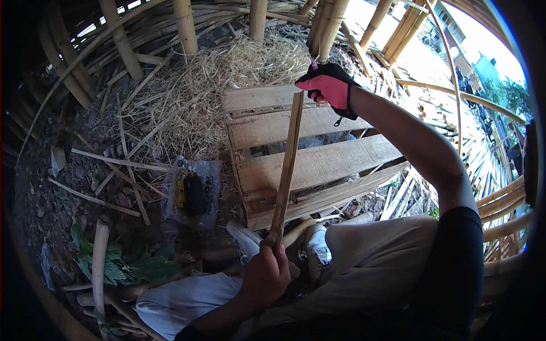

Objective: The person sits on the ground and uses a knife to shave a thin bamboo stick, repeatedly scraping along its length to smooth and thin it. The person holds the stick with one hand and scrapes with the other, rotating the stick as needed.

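Head view, seated person, legs in pale trousers folded under the frame, white shoes showing between the knees.

A bamboo strip stood nearly upright between the two hands. Its long axis ran from the lower end at the lap up and slightly to the right, away from the body, over the wooden pallet.

Left hand: bare, closed in a fist around the lower end of the strip, close to the body. Right hand: in a red and black fingerless glove, arm stretched well forward, fingers curled at the strip's upper end. It touched the top of the strip; whether it fully gripped it or only steadied it, I could not tell. The left hand was the nearer one to the body and carried the strip's base; the right sat at the far tip, so both ends were under contact and the middle span hung free above the pallet boards.

Containers: one clear plastic bag lay on the ground just left of the pallet, holding a dark object with yellow parts, kind not clear. It was well apart from both hands.

Around: a heap of dry straw-like bamboo shavings beyond the pallet, upright bamboo poles behind it, loose slivers on the dirt ground, green leaves at lower left.
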`<state>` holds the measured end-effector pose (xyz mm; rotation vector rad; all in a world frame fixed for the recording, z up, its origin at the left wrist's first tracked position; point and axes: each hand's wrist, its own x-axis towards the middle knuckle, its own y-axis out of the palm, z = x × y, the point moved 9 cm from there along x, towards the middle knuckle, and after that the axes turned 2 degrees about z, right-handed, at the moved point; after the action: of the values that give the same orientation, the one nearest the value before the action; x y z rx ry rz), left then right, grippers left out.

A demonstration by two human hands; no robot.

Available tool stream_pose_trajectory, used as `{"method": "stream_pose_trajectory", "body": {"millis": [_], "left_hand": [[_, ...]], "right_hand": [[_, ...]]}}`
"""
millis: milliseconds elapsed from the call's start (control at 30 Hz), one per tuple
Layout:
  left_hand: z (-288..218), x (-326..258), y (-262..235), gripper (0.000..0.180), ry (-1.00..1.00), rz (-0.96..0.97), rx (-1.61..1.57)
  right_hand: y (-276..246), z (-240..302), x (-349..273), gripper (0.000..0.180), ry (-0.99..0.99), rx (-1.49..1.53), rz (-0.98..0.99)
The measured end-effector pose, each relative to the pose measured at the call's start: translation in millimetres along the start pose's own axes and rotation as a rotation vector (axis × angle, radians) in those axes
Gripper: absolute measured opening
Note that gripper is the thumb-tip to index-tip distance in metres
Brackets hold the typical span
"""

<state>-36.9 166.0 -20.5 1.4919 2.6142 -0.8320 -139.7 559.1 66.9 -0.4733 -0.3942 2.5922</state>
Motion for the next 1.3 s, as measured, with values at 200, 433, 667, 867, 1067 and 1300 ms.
{"method": "stream_pose_trajectory", "body": {"millis": [200,433,667,867,1067,1300], "left_hand": [[-3.3,-0.2,-1.6,0.023,0.012,-0.008,-0.015],[-5.3,0.8,0.0,0.029,0.091,-0.008,0.025],[-2.9,0.1,0.1,0.03,0.089,-0.016,0.039],[-3.8,0.5,-0.2,0.022,0.07,-0.039,-0.008],[-0.1,-0.7,0.4,0.022,0.053,-0.033,-0.005],[0.0,-1.9,-1.7,0.024,0.016,-0.013,-0.038]], "right_hand": [[10.0,13.5,6.3,0.024,-0.277,0.033,-0.03],[17.6,17.2,2.5,0.016,-0.273,0.28,-0.047],[31.6,38.9,-15.2,0.014,-0.217,-0.141,-0.171],[46.5,68.7,-21.8,0.022,-0.78,-0.768,-0.025],[31.5,77.8,-11.7,0.033,-0.499,-1.396,-0.059],[-40.6,45.5,-17.3,0.022,0.015,-0.595,0.153]]}}
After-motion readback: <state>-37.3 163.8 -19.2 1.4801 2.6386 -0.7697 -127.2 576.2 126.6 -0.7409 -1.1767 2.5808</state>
